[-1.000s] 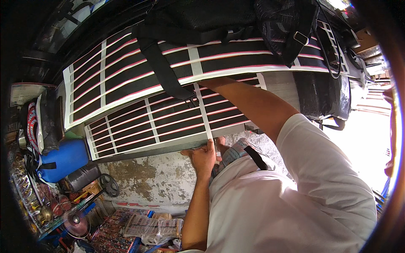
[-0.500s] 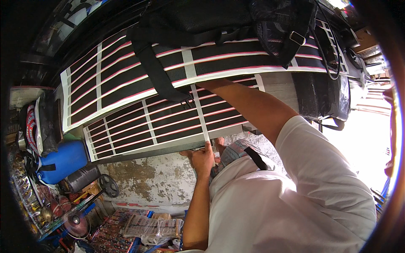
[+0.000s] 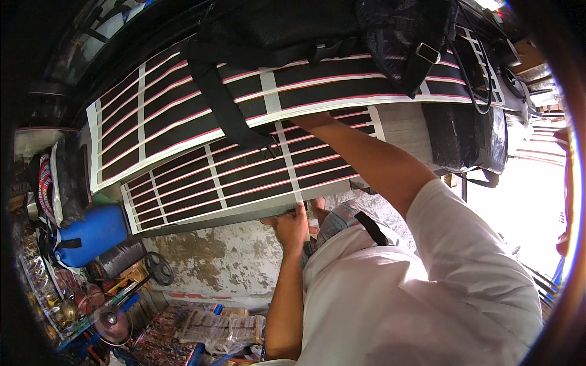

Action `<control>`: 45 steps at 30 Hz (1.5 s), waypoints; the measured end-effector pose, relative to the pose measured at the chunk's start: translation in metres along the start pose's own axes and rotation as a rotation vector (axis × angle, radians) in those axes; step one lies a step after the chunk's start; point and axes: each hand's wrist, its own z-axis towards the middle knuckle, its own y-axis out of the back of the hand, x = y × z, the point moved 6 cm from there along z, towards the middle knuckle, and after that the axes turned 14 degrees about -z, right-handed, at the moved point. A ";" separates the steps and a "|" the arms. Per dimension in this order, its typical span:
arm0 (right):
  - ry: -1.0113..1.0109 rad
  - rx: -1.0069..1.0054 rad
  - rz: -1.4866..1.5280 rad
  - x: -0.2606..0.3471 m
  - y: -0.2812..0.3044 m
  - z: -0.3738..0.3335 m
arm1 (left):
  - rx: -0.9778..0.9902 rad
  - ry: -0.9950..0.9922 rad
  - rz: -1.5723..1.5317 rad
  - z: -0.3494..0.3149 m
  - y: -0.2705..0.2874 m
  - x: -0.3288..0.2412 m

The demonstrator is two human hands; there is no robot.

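On the lower level lies a black panel [image 3: 247, 160] crossed by long white-and-pink bands and several white cross strips. My left hand [image 3: 290, 227] is at its near edge, thumb up and fingers closed on the end of a white strip [image 3: 292, 171] that runs across the panel and past the edge. My right hand [image 3: 310, 121] reaches in beneath the front edge of a larger, similarly banded upper panel [image 3: 177, 122]. Its fingers are hidden there, near the far end of the same strip. A black strap with a buckle [image 3: 268, 148] hangs over the upper panel, left of my right hand.
Black bags [image 3: 293, 30] lie on the upper panel. A dark wrapped bundle [image 3: 467, 137] stands at the right. To the left are a blue container [image 3: 91, 235], a black handwheel [image 3: 159, 268] and a fan [image 3: 113, 323]. Plastic-wrapped goods [image 3: 223, 329] lie at the lower left.
My right forearm and elbow have shifted slightly to the right, with the hand still under the upper panel. My left hand stays at the strip's end.
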 end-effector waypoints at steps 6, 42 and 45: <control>-0.188 0.443 0.077 -0.015 0.044 -0.061 | 0.033 0.041 -0.061 -0.004 -0.002 -0.009; 0.935 0.835 -0.567 0.181 0.013 -0.128 | -0.024 -0.100 -0.504 -0.026 -0.009 -0.015; 0.939 0.819 -0.557 0.186 0.019 -0.128 | 0.002 -0.269 -0.413 -0.023 -0.020 0.005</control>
